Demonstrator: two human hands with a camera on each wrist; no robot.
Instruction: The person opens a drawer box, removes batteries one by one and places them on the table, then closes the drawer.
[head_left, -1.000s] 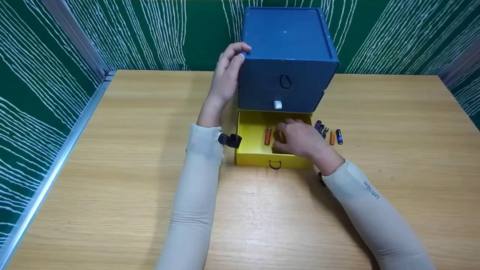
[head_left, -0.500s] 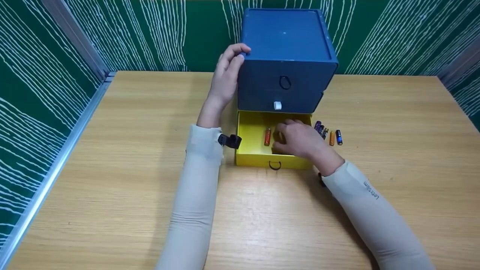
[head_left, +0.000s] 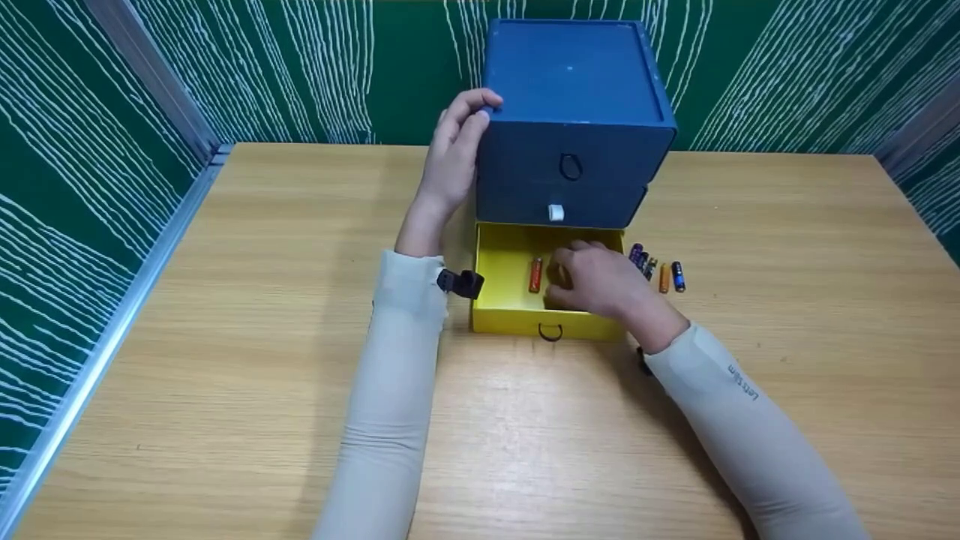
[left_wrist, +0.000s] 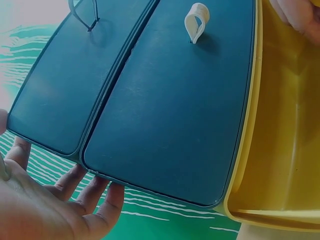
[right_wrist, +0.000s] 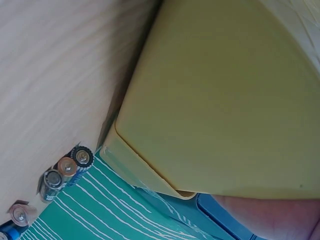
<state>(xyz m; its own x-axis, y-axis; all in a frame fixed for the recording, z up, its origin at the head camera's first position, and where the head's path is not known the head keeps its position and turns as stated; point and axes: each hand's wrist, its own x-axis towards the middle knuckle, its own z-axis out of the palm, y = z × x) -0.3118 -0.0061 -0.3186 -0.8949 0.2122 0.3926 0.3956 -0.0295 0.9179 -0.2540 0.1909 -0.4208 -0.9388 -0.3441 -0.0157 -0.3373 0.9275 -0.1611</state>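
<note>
My left hand (head_left: 450, 161) rests on the left side and upper front corner of a blue drawer box (head_left: 525, 169), its fingers (left_wrist: 111, 202) spread along the side wall in the left wrist view. Below the blue fronts, a yellow drawer (head_left: 510, 322) is pulled out. Inside it my right hand (head_left: 600, 281) reaches down with bent fingers; their tips are hidden, and I cannot tell whether they hold anything. A red battery (head_left: 535, 275) lies in the drawer just left of that hand. In the right wrist view the drawer's outer wall (right_wrist: 215, 100) covers most of the fingers.
Right of the drawer, several dark batteries (head_left: 641, 259) lie together on the wooden table (head_left: 225, 337), beside an orange battery (head_left: 664, 277) and a blue one (head_left: 679, 276). A black loop (head_left: 571, 166) and a white tab (head_left: 556, 213) stick out of the blue fronts. Green walls stand behind.
</note>
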